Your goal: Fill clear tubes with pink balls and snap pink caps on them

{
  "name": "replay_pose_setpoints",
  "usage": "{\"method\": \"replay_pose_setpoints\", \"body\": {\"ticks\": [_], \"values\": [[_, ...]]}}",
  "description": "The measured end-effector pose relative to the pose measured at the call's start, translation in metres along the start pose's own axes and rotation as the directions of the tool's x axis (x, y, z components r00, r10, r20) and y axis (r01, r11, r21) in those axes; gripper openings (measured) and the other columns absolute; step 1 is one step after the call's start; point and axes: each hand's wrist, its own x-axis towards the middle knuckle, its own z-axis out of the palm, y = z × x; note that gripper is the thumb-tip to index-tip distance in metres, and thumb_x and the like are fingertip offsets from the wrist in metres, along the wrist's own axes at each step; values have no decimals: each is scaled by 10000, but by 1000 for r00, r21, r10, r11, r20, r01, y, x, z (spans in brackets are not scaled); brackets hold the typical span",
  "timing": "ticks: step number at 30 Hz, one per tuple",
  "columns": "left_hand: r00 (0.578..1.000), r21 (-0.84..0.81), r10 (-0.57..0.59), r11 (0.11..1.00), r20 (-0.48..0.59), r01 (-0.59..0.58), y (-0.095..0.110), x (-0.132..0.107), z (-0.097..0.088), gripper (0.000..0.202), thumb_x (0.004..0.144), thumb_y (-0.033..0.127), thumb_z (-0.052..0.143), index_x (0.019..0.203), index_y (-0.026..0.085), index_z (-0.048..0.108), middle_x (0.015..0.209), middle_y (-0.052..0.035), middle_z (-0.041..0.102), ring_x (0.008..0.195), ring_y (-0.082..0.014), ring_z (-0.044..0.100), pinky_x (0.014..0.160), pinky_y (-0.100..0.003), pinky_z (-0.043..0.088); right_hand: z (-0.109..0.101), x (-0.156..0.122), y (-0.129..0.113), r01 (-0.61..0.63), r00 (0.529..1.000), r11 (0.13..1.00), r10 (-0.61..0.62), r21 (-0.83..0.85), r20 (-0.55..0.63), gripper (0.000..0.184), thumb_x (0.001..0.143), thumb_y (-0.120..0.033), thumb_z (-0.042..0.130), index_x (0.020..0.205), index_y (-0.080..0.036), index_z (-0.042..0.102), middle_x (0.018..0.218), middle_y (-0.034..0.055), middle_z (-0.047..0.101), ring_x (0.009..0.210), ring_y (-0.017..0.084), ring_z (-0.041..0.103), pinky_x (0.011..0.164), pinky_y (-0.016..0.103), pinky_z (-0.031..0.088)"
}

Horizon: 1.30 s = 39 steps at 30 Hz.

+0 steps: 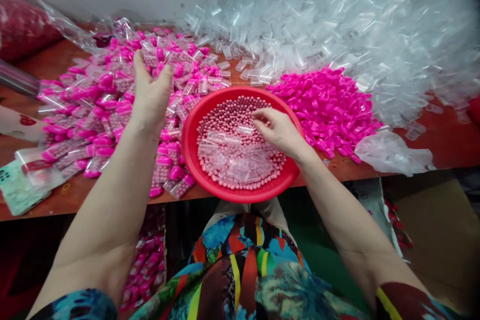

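My left hand (150, 90) hovers over a heap of clear bottles filled with pink beads and closed with pink caps (108, 105). Its thumb and fingers are spread, with nothing seen between them. On the right, my right hand (277, 130) reaches over the rim of a red bowl (191, 150), its fingers curled close to the pink beads (232, 110) inside. What those fingertips hold, if anything, is hidden. Several clear empty bottles (240, 167) lie on the beads, one of them just left of my right fingertips.
Loose pink caps (330, 110) are piled right of the bowl. Behind them rises a large heap of clear empty bottles (375, 35). A crumpled plastic bag (393, 152) lies near the table's front edge, and a phone-like patterned case (22, 187) at far left.
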Motion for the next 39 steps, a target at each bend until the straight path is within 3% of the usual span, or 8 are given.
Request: {"method": "replay_pose_setpoints", "body": {"ticks": [7, 11, 15, 19, 24, 30, 34, 39], "values": [[932, -37, -249, 963, 262, 267, 19, -78, 43, 254, 824, 318, 673, 999, 137, 708, 917, -56, 726, 827, -181, 664, 779, -312, 526, 35, 25, -11, -43, 949, 911, 165, -409, 268, 292, 911, -94, 477, 1092, -60, 704, 1168, 242, 691, 1101, 334, 658, 957, 454, 501], [821, -198, -409, 835, 398, 513, 23, -108, 63, 346, 758, 212, 688, 1094, 134, 656, 938, -51, 708, 718, -151, 671, 657, -267, 519, 20, 18, -4, -114, 980, 979, 82, 171, 183, 293, 887, -136, 552, 1140, -140, 699, 1150, 126, 731, 1074, 240, 677, 975, 377, 502], [807, -349, -376, 758, 456, 551, 27, -112, 69, 321, 760, 284, 744, 1031, 131, 667, 868, -39, 695, 718, -148, 670, 653, -256, 505, 10, 0, -1, -271, 962, 672, 201, 689, 182, 266, 806, -267, 712, 1063, -199, 706, 1045, 43, 750, 949, 180, 690, 876, 328, 535], [841, -386, -356, 768, 408, 512, 36, -111, 68, 310, 705, 279, 814, 945, 127, 690, 868, -40, 700, 743, -135, 650, 711, -257, 502, 12, -10, -2, -359, 918, 441, 325, 823, 226, 315, 730, -342, 810, 1005, -205, 739, 907, 11, 742, 763, 120, 642, 736, 265, 514], [707, -446, -310, 601, 635, 664, 41, -109, 65, 544, 683, 267, 833, 1186, 164, 653, 973, -56, 699, 725, -136, 642, 690, -274, 504, 9, -10, -3, -433, 880, 217, 311, 875, 358, 409, 673, -354, 855, 1030, -198, 732, 874, 7, 735, 691, 108, 629, 687, 260, 517], [795, -8, 77, 996, 602, -91, 35, -92, 63, 388, 788, 229, 722, 1173, 188, 698, 1221, -121, 653, 1075, -261, 600, 966, -417, 470, 12, -10, -2, -384, 899, 364, 358, 849, 253, 446, 699, -302, 815, 1087, -190, 625, 760, -54, 651, 640, 89, 595, 618, 227, 474], [620, 284, 161, 783, 768, -554, 43, -83, 69, 210, 875, 176, 560, 992, 140, 731, 975, -149, 697, 1003, -310, 573, 962, -469, 438, 23, -4, -1, -353, 917, 517, 356, 780, 179, 454, 747, -311, 742, 1141, -181, 559, 775, -48, 629, 687, 111, 622, 656, 251, 495], [601, 490, 1, 579, 799, -652, 33, -60, 84, 251, 814, 62, 476, 878, 98, 716, 919, -184, 651, 854, -290, 611, 774, -388, 465, 4, -3, 6, -214, 906, 640, 412, 738, -95, 371, 823, -390, 663, 1129, -198, 580, 1005, 31, 673, 770, 130, 657, 728, 300, 549]]}}
